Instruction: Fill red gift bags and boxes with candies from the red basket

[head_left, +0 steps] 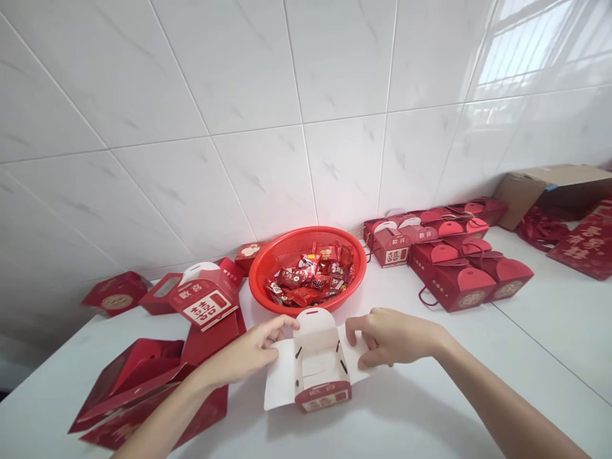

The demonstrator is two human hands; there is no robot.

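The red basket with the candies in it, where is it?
In the head view, the red basket stands mid-picture on the white table, near the tiled wall, just beyond the open box and left of several red boxes.

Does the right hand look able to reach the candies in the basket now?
Likely yes: the candies lie in the open-topped basket just beyond the right hand, and nothing seems to block the way.
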